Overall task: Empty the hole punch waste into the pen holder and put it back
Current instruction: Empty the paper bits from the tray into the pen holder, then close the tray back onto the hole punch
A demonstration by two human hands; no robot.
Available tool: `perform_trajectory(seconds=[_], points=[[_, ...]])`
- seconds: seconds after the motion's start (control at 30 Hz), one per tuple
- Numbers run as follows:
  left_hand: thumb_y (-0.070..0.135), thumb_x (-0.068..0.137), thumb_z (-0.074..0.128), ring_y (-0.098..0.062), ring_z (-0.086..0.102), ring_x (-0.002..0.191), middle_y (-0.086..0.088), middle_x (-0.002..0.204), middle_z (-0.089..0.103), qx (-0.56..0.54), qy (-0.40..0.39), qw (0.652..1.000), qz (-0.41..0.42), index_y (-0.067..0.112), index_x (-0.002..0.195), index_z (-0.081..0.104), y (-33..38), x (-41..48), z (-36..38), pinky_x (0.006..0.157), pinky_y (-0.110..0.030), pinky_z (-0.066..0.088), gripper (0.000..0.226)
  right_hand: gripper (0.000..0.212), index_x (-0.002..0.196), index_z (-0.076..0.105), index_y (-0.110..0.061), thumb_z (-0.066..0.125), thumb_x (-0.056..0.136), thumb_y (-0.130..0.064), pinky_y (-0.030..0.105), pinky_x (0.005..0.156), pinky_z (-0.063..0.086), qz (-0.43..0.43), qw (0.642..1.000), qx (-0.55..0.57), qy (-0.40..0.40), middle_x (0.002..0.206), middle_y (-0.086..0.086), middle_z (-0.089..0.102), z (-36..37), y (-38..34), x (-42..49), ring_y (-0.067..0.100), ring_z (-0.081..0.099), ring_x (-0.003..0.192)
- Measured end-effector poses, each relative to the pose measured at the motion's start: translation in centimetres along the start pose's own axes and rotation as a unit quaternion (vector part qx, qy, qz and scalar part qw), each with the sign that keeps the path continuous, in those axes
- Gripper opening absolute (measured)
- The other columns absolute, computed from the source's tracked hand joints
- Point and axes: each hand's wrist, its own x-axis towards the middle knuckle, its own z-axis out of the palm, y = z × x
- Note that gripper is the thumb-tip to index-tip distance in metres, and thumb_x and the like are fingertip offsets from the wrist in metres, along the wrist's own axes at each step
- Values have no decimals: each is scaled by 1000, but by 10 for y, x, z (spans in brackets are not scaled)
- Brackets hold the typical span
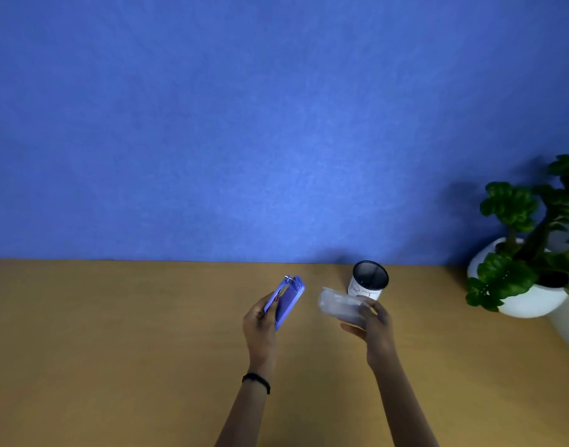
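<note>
I hold the punch (288, 300) in my left hand (260, 324), lifted off the desk (115, 350), fingers wrapped round its lower half. Its long axis runs from my palm up and away toward the desk's far edge, leaning a little right, with the metal pin end farthest from me. My right hand (373, 321) is closed on the clear waste tray (339, 306), which is off the punch and held apart from it, just to its right. The tray's long axis lies roughly across, from my fingers out toward the punch, its free end pointing left and slightly up. I cannot tell through the blur whether any chads are in it. The pen holder (368, 280) stands upright near the far edge, right of centre, mouth open, just beyond and slightly right of the tray; the tray overlaps its lower wall from this view, but I cannot tell whether they touch. The right hand is much the nearer one to it. I judge the next move is a short carry away and right, then a tilt so the tray's open side clears the rim. A potted plant (528, 253) sits at the far right corner, well apart.
</note>
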Motion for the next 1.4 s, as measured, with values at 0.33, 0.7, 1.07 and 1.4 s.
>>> perform_trajectory(seconds=[0.33, 0.7, 1.07, 1.4], points=[[14, 76, 52, -1, 62, 71, 17, 77, 74, -20, -57, 998, 29, 25, 84, 75, 11, -24, -5, 61, -10, 47, 27, 19, 99, 63, -5, 44, 93, -6, 26, 47, 56, 34, 993, -76, -87, 99, 14, 63, 17, 3, -39, 26, 64, 80], [8, 74, 47, -7, 67, 85, 11, 92, 77, 6, -107, 993, 49, 21, 91, 76, 13, -42, -14, 71, -14, 52, 36, 27, 87, 65, -17, 41, 93, -5, 27, 50, 58, 34, 981, -125, -146, 83, 9, 65, 30, -7, -69, 19, 65, 69], [22, 73, 49, -13, 68, 98, 1, 100, 75, 48, -153, 981, 112, 14, 95, 74, 12, -51, -22, 82, -24, 54, 34, 32, 105, 65, -12, 41, 89, -1, 28, 56, 59, 23, 975, -142, -170, 92, 12, 70, 29, -14, -79, 24, 68, 80], [-11, 81, 52, 0, 65, 96, 29, 96, 71, 101, -167, 970, 142, 32, 90, 71, 17, -54, -25, 80, -10, 49, 48, 31, 90, 68, -25, 44, 93, -6, 29, 59, 60, 4, 970, -148, -193, 85, 4, 73, 24, -16, -87, 21, 72, 74]])
